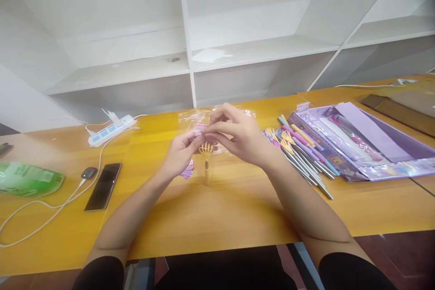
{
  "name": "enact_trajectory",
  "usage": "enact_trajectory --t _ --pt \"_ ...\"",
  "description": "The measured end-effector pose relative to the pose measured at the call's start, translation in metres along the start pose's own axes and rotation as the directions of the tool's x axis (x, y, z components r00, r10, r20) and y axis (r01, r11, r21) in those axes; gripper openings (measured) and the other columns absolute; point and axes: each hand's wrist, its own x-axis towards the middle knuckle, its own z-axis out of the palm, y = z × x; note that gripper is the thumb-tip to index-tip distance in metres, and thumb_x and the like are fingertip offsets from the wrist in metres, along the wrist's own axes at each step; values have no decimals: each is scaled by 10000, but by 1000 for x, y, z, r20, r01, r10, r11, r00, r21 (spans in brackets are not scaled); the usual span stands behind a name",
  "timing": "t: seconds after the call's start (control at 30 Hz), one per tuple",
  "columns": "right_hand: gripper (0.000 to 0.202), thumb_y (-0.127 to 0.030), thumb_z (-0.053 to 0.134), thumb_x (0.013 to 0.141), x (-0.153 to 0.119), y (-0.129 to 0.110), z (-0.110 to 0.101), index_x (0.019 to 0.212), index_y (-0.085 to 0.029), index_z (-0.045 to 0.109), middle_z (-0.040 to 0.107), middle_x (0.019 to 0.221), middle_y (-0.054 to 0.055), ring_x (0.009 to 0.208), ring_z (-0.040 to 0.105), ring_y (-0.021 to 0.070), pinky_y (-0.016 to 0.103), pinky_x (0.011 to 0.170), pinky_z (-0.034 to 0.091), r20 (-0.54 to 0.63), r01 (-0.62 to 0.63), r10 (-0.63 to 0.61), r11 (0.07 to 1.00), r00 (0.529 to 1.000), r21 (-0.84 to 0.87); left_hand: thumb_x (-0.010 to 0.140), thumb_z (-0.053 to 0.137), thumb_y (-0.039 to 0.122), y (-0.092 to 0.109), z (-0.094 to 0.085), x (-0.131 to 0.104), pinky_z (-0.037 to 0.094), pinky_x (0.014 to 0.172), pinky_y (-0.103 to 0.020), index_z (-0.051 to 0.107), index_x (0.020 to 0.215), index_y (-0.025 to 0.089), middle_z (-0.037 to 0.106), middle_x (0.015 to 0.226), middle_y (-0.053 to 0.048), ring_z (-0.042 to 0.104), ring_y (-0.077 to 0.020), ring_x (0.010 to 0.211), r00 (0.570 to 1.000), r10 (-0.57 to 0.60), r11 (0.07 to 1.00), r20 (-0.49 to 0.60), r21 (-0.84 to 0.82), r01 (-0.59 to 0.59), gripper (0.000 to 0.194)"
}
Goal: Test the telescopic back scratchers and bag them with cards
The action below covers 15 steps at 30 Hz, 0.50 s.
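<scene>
Pinching closed, the left hand [180, 153] has its grip on a small pink-edged piece [201, 129]; the right hand's [242, 135] fingers meet it, but whether they clamp I cannot tell. It should be light, thin and perhaps slick, best held by its edges. It looks pink along the top and paler below, partly hidden by fingertips, and overlaps the clear plastic bag [187, 119] in view. Nearer than the bag are a yellow hand-shaped topper [205, 149] and a pink-and-purple stack [187, 170] on the tabletop [217, 222]. Right of the bag lie colourful pens [307, 147], then a purple box [419, 147]; left, a phone [103, 186] and a power strip [112, 130].
</scene>
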Motion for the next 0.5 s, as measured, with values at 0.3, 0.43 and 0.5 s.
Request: enact_trajectory --t 0.3,0.43,0.5 --pt "122 -209 647 1054 -4 2 3 1101 -244 754 594 1071 60 844 611 141 284 648 524 34 37 -35 997 999 -66 1037 687 532 1 8 -1 587 815 -324 769 1205 177 790 1052 -92 738 -209 870 996 78 994 -49 -70 -82 401" --pt "122 -277 677 1049 -3 -1 3 1132 -225 750 615 1174 105 1001 673 196 370 810 612 29 65 -62 992 998 -112 1036 699 510 -1 6 -2 551 728 -271 759 1126 193 759 968 -55 693 -172 814 980 158 983 -121 -76 -168 335" --pt "99 -280 680 1050 -2 -2 7 1111 -222 734 626 1235 114 1020 685 191 379 842 626 -6 73 -74 994 997 -81 1032 706 508 0 5 -2 550 709 -268 755 1121 198 749 970 -51 685 -167 802 975 173 977 -136 -101 -187 326"
